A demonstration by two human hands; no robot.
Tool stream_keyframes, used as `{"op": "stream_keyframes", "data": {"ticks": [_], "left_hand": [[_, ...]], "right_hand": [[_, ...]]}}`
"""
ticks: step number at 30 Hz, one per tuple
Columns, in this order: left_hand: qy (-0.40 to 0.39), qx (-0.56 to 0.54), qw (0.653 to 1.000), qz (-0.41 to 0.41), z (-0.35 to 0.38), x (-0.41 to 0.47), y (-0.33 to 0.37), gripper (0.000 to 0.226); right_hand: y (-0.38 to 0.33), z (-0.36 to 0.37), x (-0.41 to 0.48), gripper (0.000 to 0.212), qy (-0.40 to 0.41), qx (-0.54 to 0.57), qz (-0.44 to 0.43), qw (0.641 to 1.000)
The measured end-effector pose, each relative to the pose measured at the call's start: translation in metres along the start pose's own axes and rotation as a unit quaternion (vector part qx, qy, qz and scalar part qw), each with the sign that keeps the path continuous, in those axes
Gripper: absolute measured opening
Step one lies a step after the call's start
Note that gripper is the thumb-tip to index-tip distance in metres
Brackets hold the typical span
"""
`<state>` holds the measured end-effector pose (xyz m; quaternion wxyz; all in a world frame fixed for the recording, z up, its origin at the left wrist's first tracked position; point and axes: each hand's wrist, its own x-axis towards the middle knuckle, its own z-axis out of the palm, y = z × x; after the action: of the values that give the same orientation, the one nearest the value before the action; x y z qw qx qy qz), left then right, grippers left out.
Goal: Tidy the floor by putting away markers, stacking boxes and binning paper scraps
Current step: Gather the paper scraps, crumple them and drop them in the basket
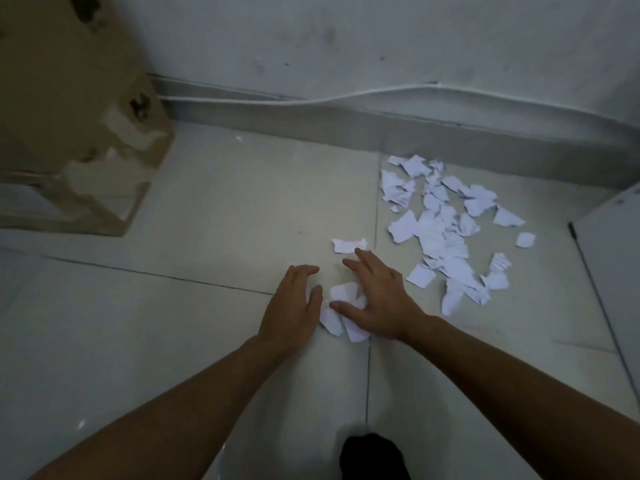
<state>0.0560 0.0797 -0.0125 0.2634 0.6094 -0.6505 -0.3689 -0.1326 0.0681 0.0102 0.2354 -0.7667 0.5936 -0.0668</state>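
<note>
Both hands reach down to the pale tiled floor (207, 209) near the middle of the view; the left hand (292, 306) lies flat with its fingers together and extended, palm down, its thumb side touching a small clump of white paper scraps (341, 313); the right hand (379, 299) is spread open over the same clump, fingers splayed, thumb pressing the near edge of the paper; neither hand is closed around anything, the scraps simply sit gathered between the two palms.

A single torn piece (349, 245) lies just beyond the right hand's fingertips, apart from the clump; farther right, a broad scatter of torn white paper (446, 230) covers the floor, reaching from near the grey skirting (450, 133) at the far side down to a spot level with the right wrist; a few stray bits sit at its right edge.

At the far left a stack of brown cardboard boxes (76, 109) stands against the wall (346, 39); a white cable (346, 95) runs along the wall's base; a white panel (616, 244) enters from the right edge; a dark shape at the near edge, between the forearms, is too dim to identify.
</note>
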Motion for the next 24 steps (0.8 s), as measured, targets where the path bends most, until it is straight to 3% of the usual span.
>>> {"op": "stream_keyframes", "data": {"ticks": [3,5,8,17,20,24], "left_hand": [[-0.052,0.09,0.993,0.05,0.029,-0.008,-0.009,0.054],[-0.065,0.145,0.982,0.104,0.045,-0.006,-0.01,0.058],[-0.058,0.179,0.975,0.121,0.067,0.007,0.0,0.061],[-0.066,0.062,0.987,0.136,0.114,0.042,0.048,0.051],[0.003,0.045,0.986,0.164,0.106,0.052,0.053,0.048],[0.1,0.126,0.977,0.142,0.095,0.061,0.041,0.049]], "right_hand": [[0.025,0.012,-0.028,0.101,0.003,-0.037,-0.005,0.999],[0.04,0.023,-0.044,0.107,0.0,-0.071,0.009,0.997],[0.053,0.039,-0.061,0.113,-0.003,-0.104,0.039,0.994],[0.059,0.044,-0.031,0.097,0.04,-0.111,0.105,0.987],[0.064,0.032,-0.016,0.093,0.064,-0.09,0.123,0.986],[0.08,0.011,-0.017,0.085,0.117,-0.102,0.036,0.987]]}}
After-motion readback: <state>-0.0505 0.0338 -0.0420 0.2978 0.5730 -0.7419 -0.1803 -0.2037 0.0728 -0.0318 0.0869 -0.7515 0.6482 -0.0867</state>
